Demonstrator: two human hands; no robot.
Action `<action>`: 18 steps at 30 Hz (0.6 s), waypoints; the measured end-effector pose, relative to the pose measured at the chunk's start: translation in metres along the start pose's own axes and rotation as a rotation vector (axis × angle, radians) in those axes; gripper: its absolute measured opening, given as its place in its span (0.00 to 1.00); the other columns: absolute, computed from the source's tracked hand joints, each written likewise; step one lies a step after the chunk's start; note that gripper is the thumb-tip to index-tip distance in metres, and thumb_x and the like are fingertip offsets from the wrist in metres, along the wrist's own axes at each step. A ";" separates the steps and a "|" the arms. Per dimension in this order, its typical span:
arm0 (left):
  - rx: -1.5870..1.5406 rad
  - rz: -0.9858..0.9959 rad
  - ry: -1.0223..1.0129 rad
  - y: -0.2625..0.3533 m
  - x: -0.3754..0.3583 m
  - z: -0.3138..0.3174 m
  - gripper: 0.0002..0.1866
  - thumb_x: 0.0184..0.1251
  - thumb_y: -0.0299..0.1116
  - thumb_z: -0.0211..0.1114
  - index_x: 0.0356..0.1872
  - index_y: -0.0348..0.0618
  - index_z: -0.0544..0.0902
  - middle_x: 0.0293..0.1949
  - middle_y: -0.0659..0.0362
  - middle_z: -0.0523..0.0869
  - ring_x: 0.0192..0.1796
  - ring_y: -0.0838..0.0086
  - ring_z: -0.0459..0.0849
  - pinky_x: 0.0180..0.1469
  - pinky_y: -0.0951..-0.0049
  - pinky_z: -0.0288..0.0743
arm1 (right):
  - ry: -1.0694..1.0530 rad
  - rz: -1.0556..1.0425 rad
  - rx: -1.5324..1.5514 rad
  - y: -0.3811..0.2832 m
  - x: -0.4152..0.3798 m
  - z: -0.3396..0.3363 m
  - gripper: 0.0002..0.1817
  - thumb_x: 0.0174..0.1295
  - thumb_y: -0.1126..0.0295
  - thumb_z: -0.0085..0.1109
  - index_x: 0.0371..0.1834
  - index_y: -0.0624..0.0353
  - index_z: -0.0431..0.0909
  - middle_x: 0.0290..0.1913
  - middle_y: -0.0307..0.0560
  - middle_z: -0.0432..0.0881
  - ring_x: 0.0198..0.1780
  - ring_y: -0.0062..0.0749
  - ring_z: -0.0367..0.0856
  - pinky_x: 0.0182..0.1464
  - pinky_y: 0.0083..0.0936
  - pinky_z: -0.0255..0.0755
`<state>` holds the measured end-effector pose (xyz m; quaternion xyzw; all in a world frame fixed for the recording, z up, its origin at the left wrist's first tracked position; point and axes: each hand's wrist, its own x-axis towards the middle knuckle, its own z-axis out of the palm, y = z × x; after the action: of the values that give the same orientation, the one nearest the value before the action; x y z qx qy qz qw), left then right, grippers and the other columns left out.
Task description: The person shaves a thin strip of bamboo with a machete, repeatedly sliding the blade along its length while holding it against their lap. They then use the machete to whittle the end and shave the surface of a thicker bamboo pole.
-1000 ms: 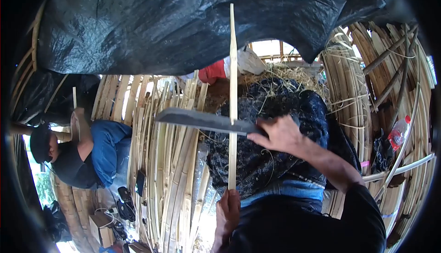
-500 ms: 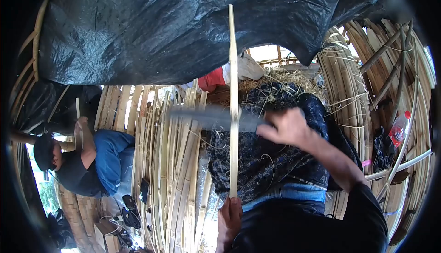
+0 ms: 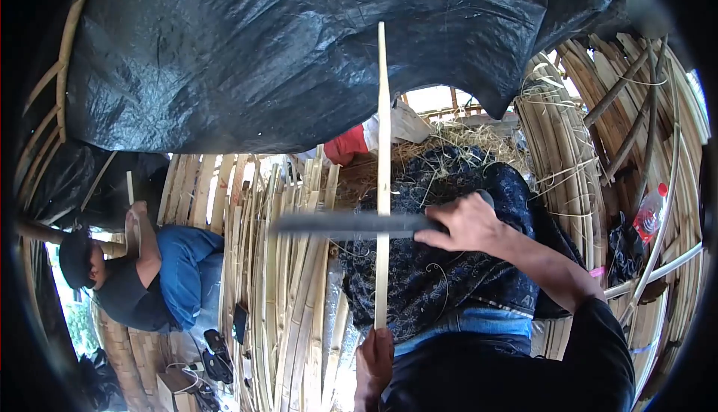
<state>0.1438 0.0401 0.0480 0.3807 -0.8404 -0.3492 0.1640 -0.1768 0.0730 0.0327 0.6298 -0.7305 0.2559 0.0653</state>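
My left hand (image 3: 374, 359), at the bottom of the view, is closed around the near end of a long, narrow bamboo strip (image 3: 384, 142). The strip points straight away from me, and its far end tapers. My right hand (image 3: 465, 223) grips a long knife by the handle. Its dark blade (image 3: 336, 223), smeared by motion, lies crosswise over the strip and reaches out to the left. Dark patterned cloth (image 3: 404, 292) covers my lap beneath the strip, with a few thin curled shavings on it.
Split bamboo slats (image 3: 288, 315) lie in rows to the left; a bundle of strips (image 3: 565, 157) stands right. Shavings (image 3: 467, 139) are heaped ahead, below a black tarp (image 3: 247, 60). A plastic bottle (image 3: 651, 214) is far right. Another person (image 3: 134, 281) sits at left, holding a strip.
My right hand has drawn the knife toward me along the bamboo strip. The strip's far end has shifted slightly to the right. My left hand keeps its grip at the near end.
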 end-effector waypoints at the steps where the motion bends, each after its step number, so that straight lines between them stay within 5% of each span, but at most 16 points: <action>1: -0.130 -0.188 -0.068 0.018 0.003 -0.007 0.19 0.82 0.40 0.50 0.32 0.36 0.77 0.15 0.57 0.74 0.16 0.76 0.74 0.20 0.69 0.63 | 0.027 -0.067 0.054 -0.003 -0.002 -0.002 0.29 0.66 0.36 0.56 0.28 0.52 0.86 0.10 0.44 0.74 0.13 0.37 0.79 0.16 0.34 0.72; 6: -0.226 -0.374 -0.149 0.024 -0.003 -0.014 0.19 0.82 0.41 0.49 0.33 0.38 0.77 0.15 0.60 0.74 0.17 0.77 0.72 0.21 0.71 0.63 | 0.081 0.127 0.060 0.032 0.007 0.013 0.30 0.67 0.36 0.55 0.26 0.52 0.85 0.10 0.45 0.74 0.13 0.37 0.79 0.17 0.34 0.74; 8: -0.229 -0.397 -0.143 0.023 0.004 -0.010 0.19 0.82 0.41 0.49 0.33 0.38 0.77 0.15 0.61 0.74 0.17 0.78 0.72 0.21 0.71 0.63 | -0.112 0.163 0.080 0.011 0.004 0.008 0.30 0.67 0.36 0.54 0.26 0.52 0.85 0.10 0.44 0.74 0.11 0.35 0.77 0.16 0.35 0.73; 10: -0.129 -0.257 -0.110 0.021 0.001 -0.010 0.19 0.82 0.42 0.49 0.33 0.39 0.77 0.15 0.61 0.74 0.17 0.79 0.71 0.22 0.72 0.62 | -0.003 -0.084 0.069 -0.001 -0.004 0.002 0.32 0.65 0.33 0.55 0.26 0.53 0.84 0.10 0.40 0.75 0.10 0.34 0.76 0.13 0.34 0.69; 12: -0.192 -0.368 -0.149 0.022 0.001 -0.013 0.19 0.82 0.42 0.49 0.34 0.39 0.77 0.15 0.61 0.74 0.17 0.78 0.72 0.22 0.71 0.63 | -0.018 -0.155 -0.007 0.013 0.000 0.004 0.32 0.64 0.33 0.56 0.27 0.53 0.84 0.11 0.39 0.75 0.11 0.34 0.77 0.14 0.34 0.70; 13: -0.223 -0.379 -0.151 0.021 -0.001 -0.014 0.19 0.82 0.42 0.49 0.35 0.39 0.78 0.15 0.61 0.74 0.18 0.78 0.72 0.22 0.71 0.63 | 0.123 -0.075 0.023 0.028 0.005 0.011 0.31 0.65 0.33 0.54 0.29 0.52 0.85 0.10 0.39 0.75 0.11 0.33 0.77 0.14 0.33 0.71; 14: -0.257 -0.388 -0.151 0.020 -0.004 -0.016 0.18 0.82 0.42 0.49 0.35 0.39 0.78 0.15 0.61 0.74 0.18 0.77 0.73 0.22 0.71 0.63 | -0.005 0.142 0.104 0.045 0.009 0.014 0.32 0.67 0.33 0.52 0.31 0.53 0.86 0.10 0.39 0.75 0.11 0.32 0.76 0.15 0.33 0.72; 18: -0.236 -0.388 -0.174 0.014 0.000 -0.010 0.17 0.82 0.41 0.49 0.37 0.39 0.78 0.15 0.60 0.74 0.17 0.76 0.74 0.21 0.70 0.63 | -0.042 0.060 0.020 0.016 0.000 0.013 0.32 0.67 0.32 0.51 0.32 0.51 0.86 0.09 0.39 0.73 0.09 0.30 0.74 0.13 0.34 0.71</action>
<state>0.1419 0.0422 0.0651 0.4817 -0.7158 -0.5015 0.0639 -0.1890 0.0682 0.0173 0.6134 -0.7478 0.2516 0.0360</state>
